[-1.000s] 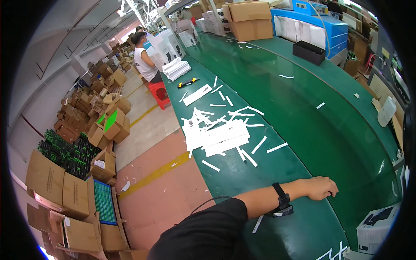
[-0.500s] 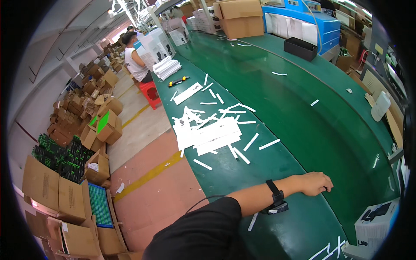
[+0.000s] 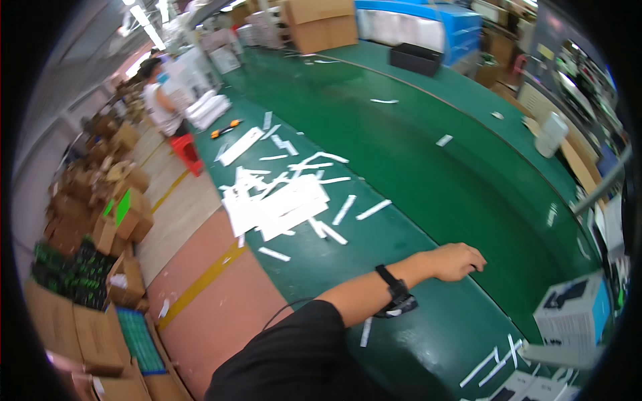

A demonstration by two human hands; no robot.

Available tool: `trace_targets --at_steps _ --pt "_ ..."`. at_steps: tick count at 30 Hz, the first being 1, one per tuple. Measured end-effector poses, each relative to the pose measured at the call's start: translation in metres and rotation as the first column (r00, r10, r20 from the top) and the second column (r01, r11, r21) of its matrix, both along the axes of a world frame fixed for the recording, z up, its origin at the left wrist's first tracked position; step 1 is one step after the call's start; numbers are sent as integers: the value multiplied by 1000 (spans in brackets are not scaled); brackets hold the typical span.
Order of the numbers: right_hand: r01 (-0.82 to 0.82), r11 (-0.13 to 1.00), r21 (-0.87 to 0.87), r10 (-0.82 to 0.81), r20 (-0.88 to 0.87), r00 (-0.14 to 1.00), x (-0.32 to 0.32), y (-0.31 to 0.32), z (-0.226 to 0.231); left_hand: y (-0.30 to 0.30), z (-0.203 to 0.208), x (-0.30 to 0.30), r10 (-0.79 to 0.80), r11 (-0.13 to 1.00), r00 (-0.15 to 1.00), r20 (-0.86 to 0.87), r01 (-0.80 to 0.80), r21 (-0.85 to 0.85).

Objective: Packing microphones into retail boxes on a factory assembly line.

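Note:
My left hand (image 3: 457, 261) is closed in a loose fist above the seam between the green tabletop (image 3: 374, 247) and the green belt (image 3: 408, 160). A small dark bit shows at its fingertips, too little to name. A black strap (image 3: 393, 284) with a small device is round that wrist. Beyond the forearm, white sheets (image 3: 291, 207) lie in a loose pile with several narrow paper strips (image 3: 344, 209) scattered about. Farther off are a yellow-and-black utility knife (image 3: 226, 129) and a stack of folded white paper (image 3: 207, 110). My right hand is out of view.
A white-and-blue product box (image 3: 568, 314) stands at the right, with flat white boxes (image 3: 525, 387) at the lower right. Across the belt are a black tray (image 3: 414, 60) and a white bottle (image 3: 551, 135). Cartons line the left floor; a person sits on a red stool (image 3: 187, 155).
The view has swung to the right, so everything sits farther left in it. More of the flat white boxes at the lower right shows. My left hand stays closed near the belt's edge.

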State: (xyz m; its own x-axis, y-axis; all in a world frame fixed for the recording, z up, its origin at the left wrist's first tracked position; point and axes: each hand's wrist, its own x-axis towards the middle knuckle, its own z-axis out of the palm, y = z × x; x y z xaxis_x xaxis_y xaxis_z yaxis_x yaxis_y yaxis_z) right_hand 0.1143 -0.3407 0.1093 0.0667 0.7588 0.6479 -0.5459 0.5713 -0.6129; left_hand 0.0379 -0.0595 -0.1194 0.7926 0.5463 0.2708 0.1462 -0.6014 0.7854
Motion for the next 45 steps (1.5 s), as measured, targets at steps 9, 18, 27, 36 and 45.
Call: trace_targets --at_steps 9,18,27,36,45 --pt "803 580 139 -751 473 461 77 161 -140 3 0 -25 107 992 994 -9 -106 68" --pt "770 635 -61 -387 837 386 100 184 -224 -4 10 12 26 998 1000 1 -26 65" --pt "759 641 -114 -379 813 442 104 192 -232 -1 6 7 -9 994 1000 16 8 110" --pt "829 551 -97 -499 758 420 101 191 -236 4 -12 2 6 999 1000 15 -7 52" --pt "885 447 -128 -605 685 405 94 178 -234 15 -27 -5 18 1000 999 51 -18 7"
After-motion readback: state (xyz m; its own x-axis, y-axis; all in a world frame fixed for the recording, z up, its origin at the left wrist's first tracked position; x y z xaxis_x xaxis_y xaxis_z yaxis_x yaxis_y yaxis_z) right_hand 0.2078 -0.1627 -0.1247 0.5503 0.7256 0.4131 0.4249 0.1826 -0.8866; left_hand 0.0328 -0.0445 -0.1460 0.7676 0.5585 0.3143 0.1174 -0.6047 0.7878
